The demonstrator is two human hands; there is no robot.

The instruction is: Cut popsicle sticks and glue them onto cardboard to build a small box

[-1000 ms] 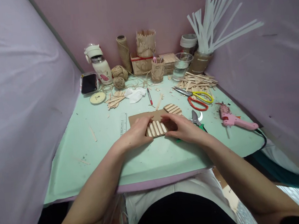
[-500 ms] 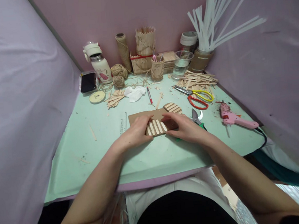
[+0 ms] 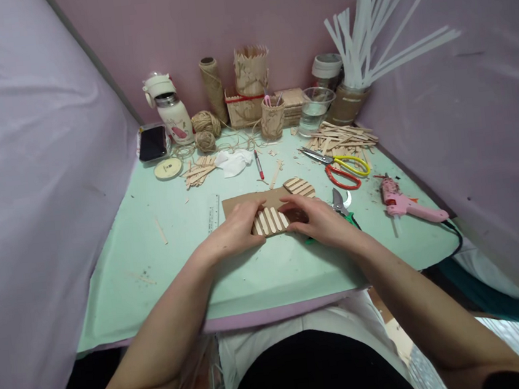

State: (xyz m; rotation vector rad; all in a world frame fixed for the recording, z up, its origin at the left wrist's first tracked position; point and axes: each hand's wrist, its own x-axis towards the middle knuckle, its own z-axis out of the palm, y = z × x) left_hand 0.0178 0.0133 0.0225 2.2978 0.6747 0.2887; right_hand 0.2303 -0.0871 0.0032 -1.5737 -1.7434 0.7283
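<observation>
A small piece of cardboard faced with slanting, spaced craft sticks (image 3: pixel 270 221) lies between my hands. My left hand (image 3: pixel 239 227) grips its left side, thumb at the near edge and fingers at the far one. On the right, my right hand (image 3: pixel 317 218) curves around the other end the same way. Beneath and behind is a flat brown cardboard sheet (image 3: pixel 242 203), partly covered by my hands. A rounded cardboard piece with similar sticks (image 3: pixel 300 186) rests at its far right corner. Green-handled pruning shears (image 3: pixel 340 201) lie beside my right hand, partly hidden by it.
Scissors (image 3: pixel 340 167) and a pink glue gun (image 3: pixel 399 201) lie to the right. Loose craft sticks (image 3: pixel 340 139), a cup of water (image 3: pixel 315 114), twine balls (image 3: pixel 206 124) and an open bottle (image 3: pixel 175 120) line the back. A clear ruler (image 3: pixel 214 215) sits left of the cardboard.
My right hand's fingers have shifted very slightly at the piece's right end. Otherwise the hands and the objects stay as they were.
</observation>
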